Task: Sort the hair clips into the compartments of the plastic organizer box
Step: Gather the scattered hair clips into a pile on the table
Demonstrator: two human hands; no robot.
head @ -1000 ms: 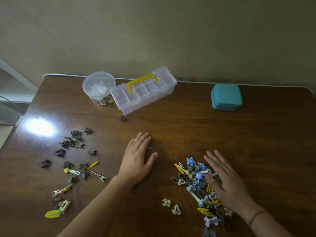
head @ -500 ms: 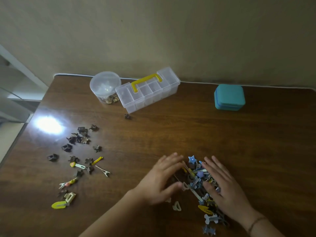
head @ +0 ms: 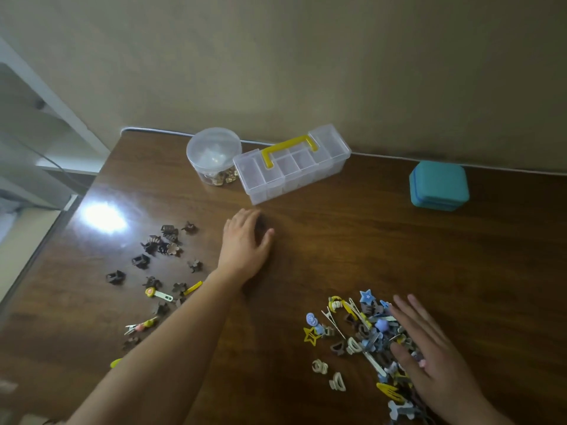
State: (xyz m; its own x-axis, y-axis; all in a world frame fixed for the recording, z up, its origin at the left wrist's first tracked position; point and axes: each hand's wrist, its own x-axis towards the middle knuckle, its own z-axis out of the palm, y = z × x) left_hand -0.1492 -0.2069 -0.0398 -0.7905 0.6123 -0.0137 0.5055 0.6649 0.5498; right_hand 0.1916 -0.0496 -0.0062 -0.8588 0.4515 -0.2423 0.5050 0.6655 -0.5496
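Your left hand [head: 245, 240] is reaching toward the centre of the frame, fingers curling down over a small dark clip on the brown wooden table [head: 352, 246]; whether you are pinching it I cannot tell. Your right hand [head: 429, 354], fingers spread flat, is pressing the colourful pile of hair clips [head: 356, 332] at lower right, probably corralling it. The clear plastic organizer box with the yellow handle [head: 291, 162] is sitting closed at upper centre
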